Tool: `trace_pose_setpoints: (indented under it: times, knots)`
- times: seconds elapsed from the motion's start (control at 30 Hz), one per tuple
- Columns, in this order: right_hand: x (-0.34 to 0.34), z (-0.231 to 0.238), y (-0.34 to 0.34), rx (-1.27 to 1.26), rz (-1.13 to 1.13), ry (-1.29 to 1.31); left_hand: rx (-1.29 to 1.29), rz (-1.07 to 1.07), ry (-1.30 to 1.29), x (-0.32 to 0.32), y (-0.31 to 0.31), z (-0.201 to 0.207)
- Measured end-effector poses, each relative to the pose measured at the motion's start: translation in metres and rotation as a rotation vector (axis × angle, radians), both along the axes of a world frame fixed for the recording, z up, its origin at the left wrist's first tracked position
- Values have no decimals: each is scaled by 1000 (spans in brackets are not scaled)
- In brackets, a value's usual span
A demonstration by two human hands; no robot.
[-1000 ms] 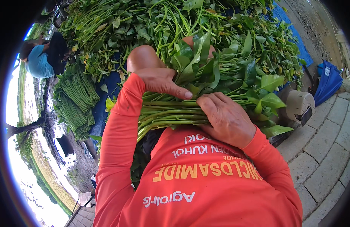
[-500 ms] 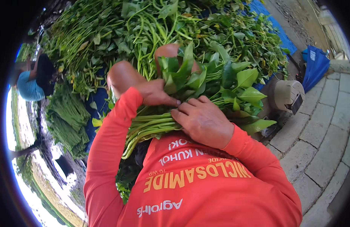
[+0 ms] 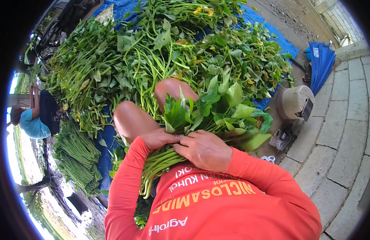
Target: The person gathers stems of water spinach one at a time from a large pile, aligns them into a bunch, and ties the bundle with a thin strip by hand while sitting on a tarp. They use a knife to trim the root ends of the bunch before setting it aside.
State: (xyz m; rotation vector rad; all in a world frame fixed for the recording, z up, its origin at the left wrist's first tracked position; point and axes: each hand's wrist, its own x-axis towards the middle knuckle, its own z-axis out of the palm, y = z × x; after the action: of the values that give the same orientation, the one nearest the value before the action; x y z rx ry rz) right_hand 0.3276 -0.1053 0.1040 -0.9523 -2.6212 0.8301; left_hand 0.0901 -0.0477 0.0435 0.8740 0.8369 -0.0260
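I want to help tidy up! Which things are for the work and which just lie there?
Probably work things:
leafy bundle in the left hand and right hand
loose green pile
stacked green stems
blue tarp

Probably just lying about:
folded blue umbrella
beige round container
clear plastic bag

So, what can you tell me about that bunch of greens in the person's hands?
The bunch of greens lies slantwise in front of the red shirt. Its slender green stems run side by side to the lower left, drooping at the ends; broad, pointed, glossy leaves fan out toward the upper right. The left hand and right hand hold its middle. I can't see whether it's tied.
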Motion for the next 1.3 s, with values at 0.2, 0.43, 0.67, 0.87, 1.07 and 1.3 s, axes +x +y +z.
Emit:
trace_pose_setpoints:
  times: [0.2, 0.43, 0.67, 0.87, 1.07, 1.3]
  knots:
    - [-9, 8, 12, 120, -6, 11, 172, -9, 50, -12, 16, 21]
    - [-40, 0, 46, 376, -45, 32, 972, 12, 245, -33, 57, 60]
    - [-38, -3, 19, 274, -51, -33, 972, -73, 302, -48, 57, 22]
    - [-17, 19, 25, -146, 171, 112, 1383, -293, 714, -27, 24, 27]
    - [-17, 58, 226, -839, -165, 738, 1650, -164, 765, -9, 3, 31]
    - [-67, 11, 172, -426, 283, -424, 1556, 29, 685, -19, -1, 24]
